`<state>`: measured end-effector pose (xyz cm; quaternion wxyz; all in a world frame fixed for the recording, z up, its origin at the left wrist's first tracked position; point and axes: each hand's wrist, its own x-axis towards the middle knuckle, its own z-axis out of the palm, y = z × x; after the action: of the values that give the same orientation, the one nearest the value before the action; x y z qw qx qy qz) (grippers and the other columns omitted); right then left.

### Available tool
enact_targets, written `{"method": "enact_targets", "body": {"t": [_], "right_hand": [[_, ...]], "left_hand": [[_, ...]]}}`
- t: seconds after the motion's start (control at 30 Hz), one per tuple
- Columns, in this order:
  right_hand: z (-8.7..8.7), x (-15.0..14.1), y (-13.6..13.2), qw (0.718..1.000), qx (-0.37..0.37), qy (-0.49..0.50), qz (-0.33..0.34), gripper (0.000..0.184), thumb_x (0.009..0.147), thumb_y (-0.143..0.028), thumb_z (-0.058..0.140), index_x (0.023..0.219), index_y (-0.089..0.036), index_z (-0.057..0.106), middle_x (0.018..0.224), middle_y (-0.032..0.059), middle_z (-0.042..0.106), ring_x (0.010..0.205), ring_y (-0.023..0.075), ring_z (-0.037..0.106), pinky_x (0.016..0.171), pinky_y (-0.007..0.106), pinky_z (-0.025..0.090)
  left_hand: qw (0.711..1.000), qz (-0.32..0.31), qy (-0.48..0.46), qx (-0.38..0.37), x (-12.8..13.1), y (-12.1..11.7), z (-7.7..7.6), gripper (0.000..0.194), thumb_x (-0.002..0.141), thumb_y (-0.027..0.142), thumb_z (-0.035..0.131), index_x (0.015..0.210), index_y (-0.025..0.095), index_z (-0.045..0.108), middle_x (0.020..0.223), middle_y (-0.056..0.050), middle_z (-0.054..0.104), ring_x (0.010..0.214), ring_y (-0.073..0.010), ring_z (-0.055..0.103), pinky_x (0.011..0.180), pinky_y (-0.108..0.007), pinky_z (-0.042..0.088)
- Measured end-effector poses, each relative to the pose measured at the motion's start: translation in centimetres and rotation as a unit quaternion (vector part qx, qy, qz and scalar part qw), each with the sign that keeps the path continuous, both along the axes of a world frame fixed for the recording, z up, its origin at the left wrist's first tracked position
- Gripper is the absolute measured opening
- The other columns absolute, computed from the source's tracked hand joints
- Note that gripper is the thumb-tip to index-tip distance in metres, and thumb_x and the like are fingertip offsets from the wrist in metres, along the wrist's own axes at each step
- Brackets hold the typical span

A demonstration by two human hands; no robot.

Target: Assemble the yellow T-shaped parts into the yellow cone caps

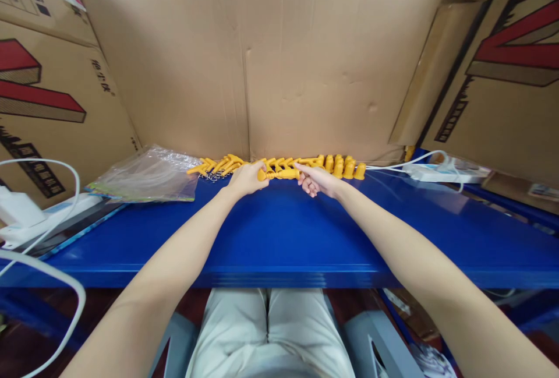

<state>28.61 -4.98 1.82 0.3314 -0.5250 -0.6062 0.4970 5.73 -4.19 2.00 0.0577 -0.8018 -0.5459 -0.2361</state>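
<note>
A yellow plastic piece [283, 174], long and narrow with a ribbed middle, lies crosswise between my hands just over the blue table. My left hand [248, 179] has its fingers closed round the left end. At the other end, the thumb and curled fingers of my right hand [315, 180] grip the piece. Behind them runs a row of yellow branched parts [225, 163], partly hidden by my hands. Small metal rings [213, 176] lie by the row's left end. Several yellow cap-shaped parts [349, 167] stand upright to the right of my right hand.
A clear plastic bag [146, 177] lies left of the parts. Cardboard [323, 69] walls the back of the blue table [288, 232], with printed boxes [52, 104] at the sides. White power strips [445, 173] and a looping white cable [72, 285] sit at the edges.
</note>
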Motion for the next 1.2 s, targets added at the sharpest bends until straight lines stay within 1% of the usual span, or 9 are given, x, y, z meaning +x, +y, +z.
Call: {"method": "enact_targets", "body": {"t": [0.17, 0.27, 0.4, 0.47, 0.53, 0.67, 0.8, 1.03, 1.2], "right_hand": [[-0.29, 0.17, 0.23, 1.0, 0.005, -0.016, 0.018, 0.06, 0.086, -0.073, 0.039, 0.069, -0.017, 0.055, 0.044, 0.0031, 0.056, 0.032, 0.0097, 0.048, 0.031, 0.019, 0.033], [-0.46, 0.32, 0.35, 0.999, 0.008, -0.021, 0.031, 0.061, 0.088, -0.071, 0.037, 0.078, -0.015, 0.058, 0.053, 0.0061, 0.063, 0.033, 0.0097, 0.05, 0.029, 0.019, 0.032], [-0.67, 0.45, 0.41, 0.998, 0.052, 0.025, 0.039, 0.038, 0.085, -0.049, 0.064, 0.105, -0.018, 0.057, 0.087, 0.0067, 0.073, 0.047, 0.0112, 0.062, 0.037, 0.02, 0.046], [-0.79, 0.43, 0.48, 0.996, 0.077, 0.041, 0.034, 0.04, 0.08, -0.033, 0.073, 0.113, -0.019, 0.054, 0.098, 0.0062, 0.072, 0.054, 0.0118, 0.066, 0.043, 0.021, 0.051], [-0.87, 0.36, 0.56, 0.995, 0.092, 0.043, 0.023, 0.037, 0.079, -0.024, 0.074, 0.111, -0.018, 0.056, 0.097, 0.0062, 0.072, 0.056, 0.0111, 0.066, 0.045, 0.02, 0.052], [-0.82, 0.17, 0.54, 0.995, 0.087, 0.043, 0.018, 0.019, 0.086, -0.032, 0.067, 0.092, -0.015, 0.061, 0.081, 0.0063, 0.072, 0.053, 0.01, 0.065, 0.046, 0.017, 0.051], [-0.63, 0.0, 0.31, 0.996, 0.068, 0.053, 0.011, 0.027, 0.088, -0.04, 0.063, 0.08, -0.015, 0.058, 0.072, 0.0066, 0.071, 0.051, 0.0103, 0.064, 0.044, 0.017, 0.049], [-0.47, -0.21, 0.11, 0.996, 0.008, 0.089, 0.016, 0.021, 0.094, -0.034, 0.055, 0.087, -0.015, 0.059, 0.077, 0.0065, 0.072, 0.055, 0.0118, 0.065, 0.05, 0.02, 0.053], [-0.57, -0.08, 0.5, 0.992, -0.035, 0.115, 0.029, 0.029, 0.096, -0.034, 0.05, 0.083, -0.012, 0.063, 0.078, 0.0071, 0.072, 0.056, 0.0109, 0.065, 0.052, 0.02, 0.052]], "left_hand": [[1.0, 0.013, 0.003, 0.003, -0.13, 0.34, -0.13, 0.037, 0.075, 0.048, 0.063, 0.102, 0.024, 0.062, 0.083, -0.003, 0.069, 0.081, -0.0219, 0.065, 0.068, -0.027, 0.043], [1.0, 0.021, -0.001, 0.0, -0.28, 0.5, -0.15, 0.04, 0.075, 0.052, 0.064, 0.103, 0.023, 0.062, 0.084, -0.003, 0.069, 0.083, -0.0223, 0.065, 0.067, -0.027, 0.042], [1.0, 0.022, -0.007, -0.013, -0.51, 0.68, -0.16, 0.042, 0.074, 0.053, 0.064, 0.103, 0.022, 0.062, 0.081, -0.003, 0.069, 0.081, -0.0216, 0.064, 0.065, -0.026, 0.041], [1.0, 0.021, -0.01, -0.017, -0.6, 0.77, -0.18, 0.042, 0.074, 0.053, 0.065, 0.102, 0.022, 0.062, 0.079, -0.002, 0.068, 0.081, -0.0212, 0.064, 0.065, -0.026, 0.041], [1.0, 0.02, -0.01, -0.015, -0.64, 0.84, -0.22, 0.042, 0.074, 0.054, 0.065, 0.101, 0.022, 0.062, 0.08, -0.003, 0.069, 0.082, -0.0217, 0.064, 0.064, -0.026, 0.041], [1.0, 0.015, -0.002, -0.008, -0.56, 0.81, -0.26, 0.045, 0.074, 0.057, 0.064, 0.103, 0.022, 0.062, 0.081, -0.003, 0.068, 0.081, -0.0231, 0.064, 0.064, -0.027, 0.041], [1.0, 0.015, 0.003, -0.001, -0.4, 0.66, -0.22, 0.047, 0.074, 0.058, 0.064, 0.104, 0.022, 0.061, 0.082, -0.004, 0.068, 0.082, -0.0234, 0.065, 0.066, -0.028, 0.042], [1.0, 0.013, 0.014, -0.004, -0.46, 0.75, -0.23, 0.046, 0.074, 0.058, 0.064, 0.104, 0.023, 0.062, 0.08, -0.003, 0.068, 0.081, -0.0229, 0.065, 0.066, -0.027, 0.041], [1.0, 0.012, 0.018, -0.005, -0.52, 0.7, -0.22, 0.047, 0.075, 0.059, 0.062, 0.105, 0.023, 0.062, 0.081, -0.004, 0.069, 0.083, -0.0233, 0.065, 0.067, -0.027, 0.042]]}}
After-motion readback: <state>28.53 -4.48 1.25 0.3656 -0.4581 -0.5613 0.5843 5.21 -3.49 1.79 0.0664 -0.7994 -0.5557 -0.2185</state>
